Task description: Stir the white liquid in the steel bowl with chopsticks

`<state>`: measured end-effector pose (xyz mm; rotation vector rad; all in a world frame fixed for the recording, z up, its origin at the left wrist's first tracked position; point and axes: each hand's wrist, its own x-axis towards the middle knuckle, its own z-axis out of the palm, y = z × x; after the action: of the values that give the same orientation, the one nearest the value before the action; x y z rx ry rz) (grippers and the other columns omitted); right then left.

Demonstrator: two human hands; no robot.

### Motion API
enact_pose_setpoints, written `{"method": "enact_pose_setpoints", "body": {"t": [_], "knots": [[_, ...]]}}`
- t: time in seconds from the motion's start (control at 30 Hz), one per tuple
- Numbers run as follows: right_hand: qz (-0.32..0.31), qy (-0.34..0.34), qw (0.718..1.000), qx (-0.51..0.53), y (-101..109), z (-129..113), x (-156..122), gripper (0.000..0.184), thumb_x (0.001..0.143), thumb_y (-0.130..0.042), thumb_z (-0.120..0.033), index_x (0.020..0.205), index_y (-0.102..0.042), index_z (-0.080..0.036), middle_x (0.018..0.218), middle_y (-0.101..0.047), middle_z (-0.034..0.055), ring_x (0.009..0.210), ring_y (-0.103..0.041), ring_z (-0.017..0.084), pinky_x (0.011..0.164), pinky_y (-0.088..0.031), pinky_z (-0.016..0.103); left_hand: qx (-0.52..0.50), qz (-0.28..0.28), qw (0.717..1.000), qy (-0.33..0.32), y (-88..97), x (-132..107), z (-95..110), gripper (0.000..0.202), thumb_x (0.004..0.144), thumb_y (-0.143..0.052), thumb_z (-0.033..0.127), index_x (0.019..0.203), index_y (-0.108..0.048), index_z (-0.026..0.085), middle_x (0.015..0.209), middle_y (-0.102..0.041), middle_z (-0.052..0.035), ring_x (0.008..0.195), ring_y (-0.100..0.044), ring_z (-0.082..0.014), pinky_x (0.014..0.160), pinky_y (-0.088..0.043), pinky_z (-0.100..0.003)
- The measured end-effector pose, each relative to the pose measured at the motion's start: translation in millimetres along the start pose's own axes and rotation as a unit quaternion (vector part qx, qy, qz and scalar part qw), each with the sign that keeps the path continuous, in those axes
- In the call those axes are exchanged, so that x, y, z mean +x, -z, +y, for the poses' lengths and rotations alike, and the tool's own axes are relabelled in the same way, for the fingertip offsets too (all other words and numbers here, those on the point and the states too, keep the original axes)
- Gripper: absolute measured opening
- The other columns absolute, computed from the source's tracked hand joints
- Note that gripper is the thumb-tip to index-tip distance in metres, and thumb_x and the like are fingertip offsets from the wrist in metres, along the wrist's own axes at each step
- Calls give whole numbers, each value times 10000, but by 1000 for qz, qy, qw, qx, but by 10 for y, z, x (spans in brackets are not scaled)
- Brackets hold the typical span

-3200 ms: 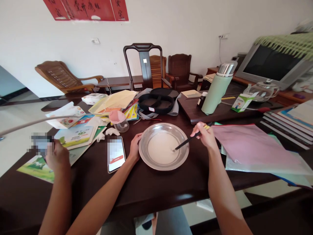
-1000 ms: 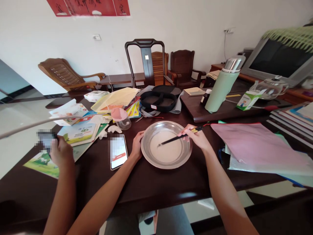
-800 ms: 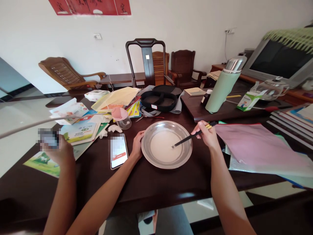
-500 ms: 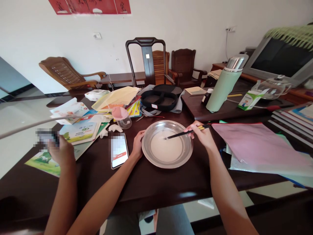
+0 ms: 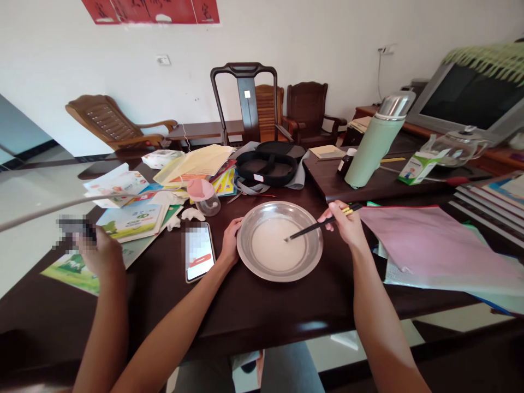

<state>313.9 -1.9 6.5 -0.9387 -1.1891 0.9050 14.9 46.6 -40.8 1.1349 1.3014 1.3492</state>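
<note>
A round metal plate [image 5: 247, 265] holding white liquid [image 5: 272, 254] sits on the dark wooden table [image 5: 262, 311] in front of me. My left hand [image 5: 230, 243] grips the plate's left rim, thumb on the edge. My right hand [image 5: 347, 226] is closed on a pair of dark chopsticks [image 5: 313, 228] with yellow ends. Their tips dip into the liquid right of the plate's middle.
A phone [image 5: 199, 252] lies left of the plate. Another person's hand [image 5: 100, 256] at far left holds a blurred device. A pink-lidded cup [image 5: 203, 197], books [image 5: 131, 218], a black tray [image 5: 268, 166], a green flask [image 5: 370, 144] and a pink folder [image 5: 426, 245] crowd the table.
The chopstick tips have swept back and forth through the liquid, now right of centre after being at the left. My left hand has stayed on the rim.
</note>
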Motion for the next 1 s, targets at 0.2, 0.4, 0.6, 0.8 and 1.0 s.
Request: {"method": "enact_pose_setpoints", "body": {"t": [0.2, 0.4, 0.6, 0.8, 1.0], "knots": [[-146, -38, 988, -15, -111, 7, -16, 427, 817, -769, -599, 705, -681, -197, 734, -789, 64, 535, -669, 148, 489, -553, 266, -9, -3, 1000, 5, 10, 15, -28, 170, 773, -704, 398, 891, -785, 306, 868, -773, 10, 1135, -659, -350, 849, -582, -401], [-54, -17, 998, -11, 18, -21, -2, 444, 845, -742, -597, 669, -666, -196, 702, -772, 57, 473, -602, 119, 430, -488, 241, -10, -3, 1000, -10, 15, 41, -84, 175, 772, -715, 458, 846, -764, 307, 840, -773, 8, 1107, -667, -331, 848, -576, -395], [-154, -54, 987, -3, -102, 1, -9, 435, 807, -772, -611, 702, -721, -192, 720, -778, 65, 533, -663, 147, 464, -530, 257, -37, -17, 999, -2, 30, 52, -116, 219, 740, -683, 440, 817, -744, 245, 930, -779, -41, 1034, -665, -309, 865, -536, -384], [22, -5, 1000, -7, 43, -16, 29, 477, 816, -764, -610, 611, -659, -192, 619, -736, 42, 418, -540, 93, 364, -376, 210, -63, -21, 998, 23, 37, 45, -93, 305, 643, -677, 453, 804, -726, 198, 923, -753, -69, 907, -650, -269, 843, -481, -357], [-136, -61, 989, -3, -94, 4, 7, 477, 775, -774, -651, 669, -702, -192, 699, -774, 65, 504, -643, 145, 404, -462, 241, -74, -19, 997, 32, 41, 47, -90, 300, 613, -683, 442, 782, -736, 199, 912, -757, -63, 889, -643, -265, 835, -467, -344]]}}
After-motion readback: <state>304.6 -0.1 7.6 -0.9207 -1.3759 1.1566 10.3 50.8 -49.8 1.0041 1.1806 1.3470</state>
